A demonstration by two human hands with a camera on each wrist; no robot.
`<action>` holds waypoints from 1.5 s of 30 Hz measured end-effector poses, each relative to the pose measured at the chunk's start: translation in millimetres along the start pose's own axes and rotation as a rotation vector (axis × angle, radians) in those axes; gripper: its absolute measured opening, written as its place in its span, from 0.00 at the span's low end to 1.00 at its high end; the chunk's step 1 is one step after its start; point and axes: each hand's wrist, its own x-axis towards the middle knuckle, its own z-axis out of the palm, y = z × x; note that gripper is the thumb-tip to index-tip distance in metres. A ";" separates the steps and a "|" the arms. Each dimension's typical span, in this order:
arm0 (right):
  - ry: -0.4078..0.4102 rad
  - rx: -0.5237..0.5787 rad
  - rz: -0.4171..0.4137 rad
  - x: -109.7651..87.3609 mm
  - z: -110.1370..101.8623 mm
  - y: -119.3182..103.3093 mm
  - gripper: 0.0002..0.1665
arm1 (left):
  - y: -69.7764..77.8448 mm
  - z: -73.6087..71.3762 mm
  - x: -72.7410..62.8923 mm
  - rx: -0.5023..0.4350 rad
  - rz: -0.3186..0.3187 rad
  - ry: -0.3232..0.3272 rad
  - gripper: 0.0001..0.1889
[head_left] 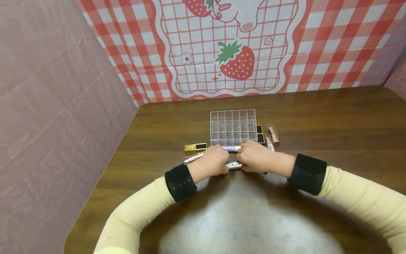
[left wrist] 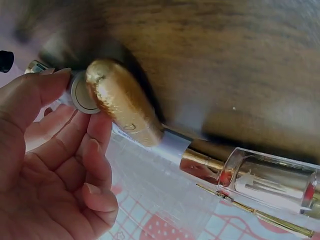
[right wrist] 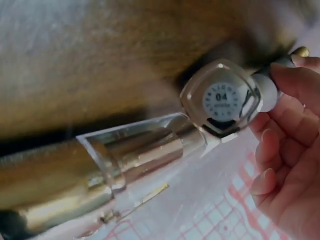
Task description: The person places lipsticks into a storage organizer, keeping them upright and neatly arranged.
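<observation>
In the head view, my left hand point(head_left: 216, 160) and right hand point(head_left: 255, 157) face each other just in front of a clear compartmented organizer point(head_left: 233, 127). A short silver cosmetic tube point(head_left: 234, 165) lies between them, and each hand pinches it near one end. Right behind it, a lavender and cream tube point(head_left: 229, 149) lies crosswise against the organizer. The left wrist view has thumb and fingers on a tube with a round pale end, beside a rounded gold tube point(left wrist: 122, 97). In the right wrist view, a clear faceted cap marked 04 point(right wrist: 221, 100) is close to the pinching fingers.
Left of the organizer lie a gold and black lipstick point(head_left: 195, 148) and a clear-and-pink tube point(head_left: 192, 157). On its right are a black and gold case point(head_left: 260, 134), a rose-gold lipstick point(head_left: 273, 134) and a slim tube point(head_left: 269, 143). A strawberry-patterned cloth point(head_left: 234, 63) hangs behind the wooden table point(head_left: 333, 116).
</observation>
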 end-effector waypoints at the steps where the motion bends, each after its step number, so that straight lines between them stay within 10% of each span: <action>1: 0.001 0.015 0.003 0.1 -2.1 1.2 0.13 | -1.0 -1.0 0.0 -0.002 0.003 0.009 0.09; 18: 0.131 0.620 0.346 22.6 -63.1 54.2 0.11 | -39.2 -40.8 9.1 -0.445 -0.174 0.212 0.08; 27: 0.117 0.599 0.307 58.1 -72.7 60.0 0.12 | -50.5 -33.3 18.1 -0.596 -0.244 0.251 0.07; 45: 0.008 0.488 0.384 117.4 -72.1 85.4 0.15 | -70.3 -16.2 13.6 -0.496 -0.399 0.156 0.12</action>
